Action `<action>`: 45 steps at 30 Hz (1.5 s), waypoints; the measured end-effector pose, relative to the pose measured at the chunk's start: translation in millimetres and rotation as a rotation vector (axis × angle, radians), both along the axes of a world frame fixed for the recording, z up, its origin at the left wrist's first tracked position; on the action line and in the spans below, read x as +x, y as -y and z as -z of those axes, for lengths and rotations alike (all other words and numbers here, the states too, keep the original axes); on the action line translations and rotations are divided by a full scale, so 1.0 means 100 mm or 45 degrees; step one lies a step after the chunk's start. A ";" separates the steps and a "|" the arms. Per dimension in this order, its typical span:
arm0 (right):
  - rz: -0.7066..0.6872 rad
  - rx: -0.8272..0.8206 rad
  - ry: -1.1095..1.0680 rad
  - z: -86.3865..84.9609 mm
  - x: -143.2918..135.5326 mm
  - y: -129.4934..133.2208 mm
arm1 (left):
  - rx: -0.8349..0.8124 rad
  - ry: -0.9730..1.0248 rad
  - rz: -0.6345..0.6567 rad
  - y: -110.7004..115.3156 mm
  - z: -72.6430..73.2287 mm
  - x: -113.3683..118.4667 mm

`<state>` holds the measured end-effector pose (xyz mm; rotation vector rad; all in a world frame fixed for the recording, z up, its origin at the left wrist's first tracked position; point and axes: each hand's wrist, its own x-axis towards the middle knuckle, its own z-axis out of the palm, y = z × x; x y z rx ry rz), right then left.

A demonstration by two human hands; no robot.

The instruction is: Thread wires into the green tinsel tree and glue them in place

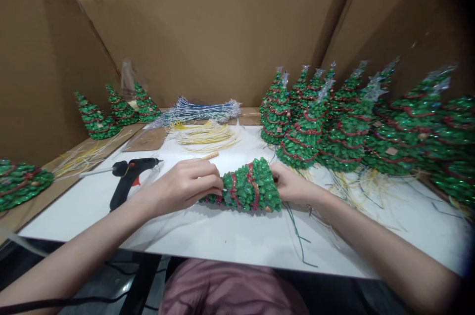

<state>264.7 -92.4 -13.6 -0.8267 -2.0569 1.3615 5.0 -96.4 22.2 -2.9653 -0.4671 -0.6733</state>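
Note:
A green ornamental Christmas tree [245, 186] with red garlands lies on its side on the white tabletop, its base turned to the right. At its narrower left part, my left hand [193, 184] is closed in a pinch. A tiny pale thing shows at those fingertips, too small to name. My right hand [291, 184] is closed at the rim of the base, with some fingertips hidden inside. Thin green wires [296, 228] trail onto the table below the base, close to my right hand.
A black glue gun [128, 181] lies left of my left hand. Behind are bundles of yellow wire [208, 136] and blue-white wire [202, 110]. Several star-topped trees [345, 132] crowd the right side, with loose wires [352, 186] before them. More trees [94, 116] stand left. Cardboard walls [208, 38] enclose the table.

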 end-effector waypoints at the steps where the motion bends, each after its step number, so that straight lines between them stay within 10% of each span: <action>1: -0.008 0.005 -0.008 0.01 0.00 0.00 | 0.017 -0.004 0.001 0.01 0.00 0.01; 45: 0.124 0.151 0.042 0.05 0.02 0.00 | 0.236 -0.054 0.026 -0.01 -0.04 0.10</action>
